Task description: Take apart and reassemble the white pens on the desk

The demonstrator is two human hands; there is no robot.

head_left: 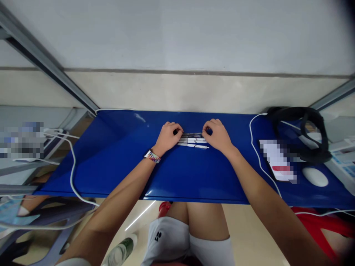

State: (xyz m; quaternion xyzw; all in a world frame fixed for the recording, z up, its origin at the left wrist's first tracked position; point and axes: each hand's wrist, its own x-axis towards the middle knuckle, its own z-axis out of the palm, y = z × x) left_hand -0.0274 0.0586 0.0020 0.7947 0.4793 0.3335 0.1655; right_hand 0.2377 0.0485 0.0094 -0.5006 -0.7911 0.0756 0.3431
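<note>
Left hand [167, 138] and right hand [217, 135], fingers curled, pinch opposite ends of a row of pens [192, 141] on the blue tabletop [116, 162]; uneven squeezing could scatter them.

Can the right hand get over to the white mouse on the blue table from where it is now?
Probably yes. The right hand rests at the pens mid-table, and the white mouse lies further right. Between them are bare blue table, a thin white cable and a flat blurred card, nothing tall.

Pens [192, 140] on table [116, 162], between hands
</note>
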